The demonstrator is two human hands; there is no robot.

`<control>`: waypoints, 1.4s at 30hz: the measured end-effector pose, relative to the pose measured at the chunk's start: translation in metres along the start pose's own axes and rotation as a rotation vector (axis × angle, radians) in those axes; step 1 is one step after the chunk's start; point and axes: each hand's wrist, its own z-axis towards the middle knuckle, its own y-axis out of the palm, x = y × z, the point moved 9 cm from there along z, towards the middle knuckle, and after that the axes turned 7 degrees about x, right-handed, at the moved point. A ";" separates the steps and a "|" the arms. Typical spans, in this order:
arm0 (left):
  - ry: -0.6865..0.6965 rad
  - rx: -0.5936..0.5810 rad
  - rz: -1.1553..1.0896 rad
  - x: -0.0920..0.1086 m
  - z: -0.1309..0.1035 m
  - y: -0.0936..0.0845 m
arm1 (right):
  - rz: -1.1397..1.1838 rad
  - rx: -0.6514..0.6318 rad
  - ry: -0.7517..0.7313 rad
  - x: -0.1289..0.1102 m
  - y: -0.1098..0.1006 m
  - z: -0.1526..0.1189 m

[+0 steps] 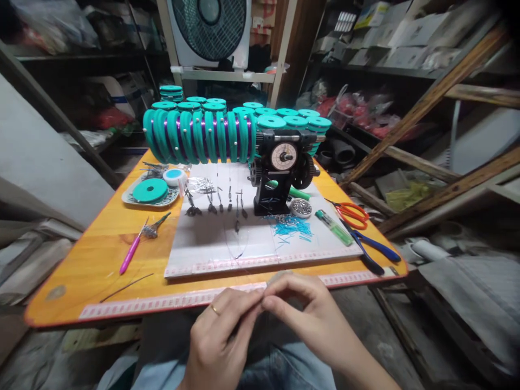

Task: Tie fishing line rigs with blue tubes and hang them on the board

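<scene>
My left hand (223, 330), with a ring on one finger, is closed in a pinch at the table's front edge. Its fingertips meet those of my right hand (303, 309), which pinches too. Whatever they hold is too small or hidden to make out. Beyond them, a faint thin line loops over the white board (211, 238) around a small dark piece (238, 256). Small dark pieces (229, 200) lie in a row farther back. Light-blue thin tubes (293, 230) are heaped at the right, beside a round dish of small metal parts (301, 208).
A black winding device (270, 189) carries a row of teal spools (199, 135). More spools (270, 122) stand behind. Orange scissors (355, 215) and blue-handled pliers (376, 249) lie right; a pink pen-like tool (130, 254) and a patterned tray (130, 197) are left.
</scene>
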 end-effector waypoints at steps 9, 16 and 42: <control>-0.052 0.012 0.078 -0.015 -0.002 -0.002 | -0.904 0.382 -0.344 -0.031 -0.118 0.082; -0.110 0.029 0.095 -0.021 -0.005 -0.004 | -1.044 0.211 -0.355 -0.016 -0.116 0.132; -0.141 0.026 0.032 -0.005 -0.010 -0.012 | -0.027 0.304 -0.250 -0.025 -0.021 -0.027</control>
